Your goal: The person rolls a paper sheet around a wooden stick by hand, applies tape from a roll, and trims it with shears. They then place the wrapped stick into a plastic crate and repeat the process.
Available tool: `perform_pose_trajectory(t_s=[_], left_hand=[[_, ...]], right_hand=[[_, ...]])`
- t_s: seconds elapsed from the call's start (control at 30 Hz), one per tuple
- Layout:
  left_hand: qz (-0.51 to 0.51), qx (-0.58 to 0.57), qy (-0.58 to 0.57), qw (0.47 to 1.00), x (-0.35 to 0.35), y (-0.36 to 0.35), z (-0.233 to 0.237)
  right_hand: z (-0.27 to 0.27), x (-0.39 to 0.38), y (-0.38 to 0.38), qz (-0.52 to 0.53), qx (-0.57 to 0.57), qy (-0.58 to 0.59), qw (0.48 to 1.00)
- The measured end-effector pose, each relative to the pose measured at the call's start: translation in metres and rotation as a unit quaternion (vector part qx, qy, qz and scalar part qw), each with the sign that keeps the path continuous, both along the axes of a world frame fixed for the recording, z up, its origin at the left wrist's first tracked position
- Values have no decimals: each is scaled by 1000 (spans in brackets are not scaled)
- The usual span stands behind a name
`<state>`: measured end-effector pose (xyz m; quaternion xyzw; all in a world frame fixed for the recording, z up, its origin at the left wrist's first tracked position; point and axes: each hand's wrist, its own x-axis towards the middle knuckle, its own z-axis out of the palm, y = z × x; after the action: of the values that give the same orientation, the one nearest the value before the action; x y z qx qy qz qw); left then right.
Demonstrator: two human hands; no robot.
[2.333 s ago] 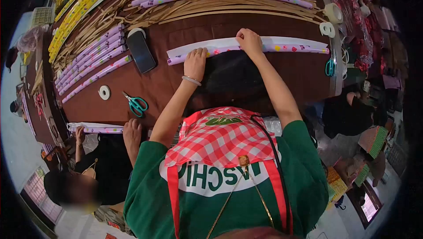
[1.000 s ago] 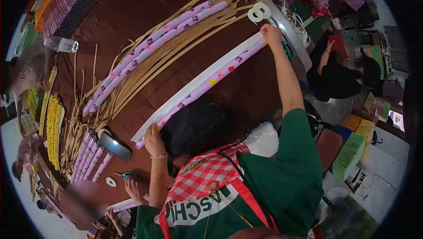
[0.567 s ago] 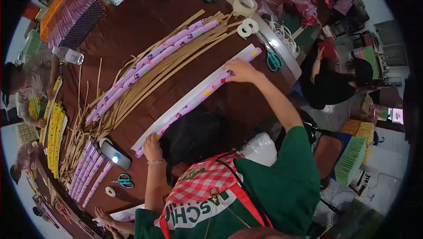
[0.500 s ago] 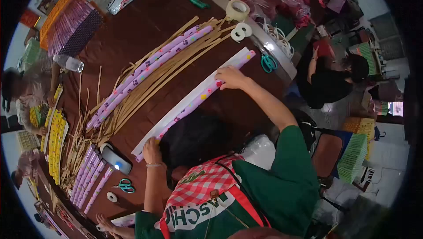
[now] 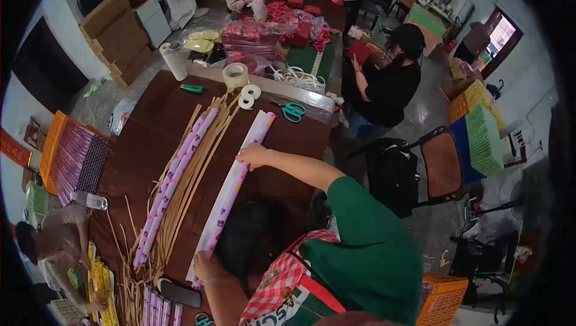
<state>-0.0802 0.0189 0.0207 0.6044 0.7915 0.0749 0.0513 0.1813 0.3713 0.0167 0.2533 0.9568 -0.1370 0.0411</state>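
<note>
A long lilac patterned roll with a white strip along one side (image 5: 231, 197) lies slanted on the brown table (image 5: 144, 140). My right hand (image 5: 255, 155) holds its upper part, fingers curled over it. Around its lower end my left hand (image 5: 207, 268) is closed. Left of the roll, finished-looking lilac rolls (image 5: 174, 188) lie on long tan strips (image 5: 195, 191). Above the held roll are teal scissors (image 5: 293, 112), white tape rolls (image 5: 249, 96) and a wide tape roll (image 5: 235, 75). A dark rounded shape (image 5: 255, 236) sits between my arms, hiding part of the table.
Beside the left table edge a person (image 5: 66, 248) stands near yellow rolls (image 5: 102, 284). A person in black (image 5: 390, 80) sits at the upper right. Short lilac rolls (image 5: 161, 309) and a dark phone-like object (image 5: 179, 293) lie at the bottom. A chair (image 5: 441, 164) stands at right.
The view has swung up and turned, so the far table and room show more. The held roll now looks steeper; both hands remain on it at about the same places.
</note>
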Motion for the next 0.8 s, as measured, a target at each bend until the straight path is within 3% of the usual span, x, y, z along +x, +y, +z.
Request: perform_pose_trajectory(t_s=[0.07, 0.1, 0.13, 0.2, 0.23, 0.3, 0.33, 0.37, 0.4, 0.43, 0.47, 0.53, 0.6, 0.63, 0.7, 0.8], left_hand=[[69, -40, 14, 997, 14, 6, 26], [68, 35, 7, 997, 19, 6, 29], [69, 34, 9, 997, 14, 5, 24], [45, -26, -30, 998, 0, -3, -4], [112, -109, -43, 987, 2, 0, -18], [83, -43, -1, 996, -4, -15, -48], [209, -110, -56, 970, 13, -2, -23], [167, -90, -49, 981, 22, -3, -4], [102, -32, -13, 994, 11, -16, -29], [138, -20, -18, 990, 15, -13, -35], [111, 12, -8, 994, 10, -17, -45], [132, -15, -2, 991, 13, -15, -46], [98, 72, -18, 992, 9, -20, -46], [115, 18, -66, 991, 11, -15, -31], [97, 65, -23, 993, 8, -15, -40], [138, 29, -52, 989, 5, -12, -52]], right_hand=[[-16, -2, 4, -16, -7, 25, 1000], [-14, 0, 3, -19, -8, 26, 999], [-11, -1, 2, -9, -7, 11, 1000], [-11, -4, -2, -8, -13, -10, 1000], [-14, -4, -4, 1, 12, -19, 1000], [-23, -1, -6, 2, -2, 29, 1000], [-14, 1, -8, 10, 0, 35, 999], [-17, 3, -7, -10, -16, 38, 999], [-30, 2, -3, -14, -24, 46, 999], [-26, 3, -5, -15, -3, 49, 999], [-32, 5, -3, -26, -8, 59, 998], [-33, 6, 0, -21, -15, 48, 999], [-34, 7, -1, -20, -8, 50, 999], [-25, 6, -3, -21, -4, 47, 999], [-28, 5, 0, -15, -7, 28, 999], [-18, 5, -2, -23, -19, 16, 999]])
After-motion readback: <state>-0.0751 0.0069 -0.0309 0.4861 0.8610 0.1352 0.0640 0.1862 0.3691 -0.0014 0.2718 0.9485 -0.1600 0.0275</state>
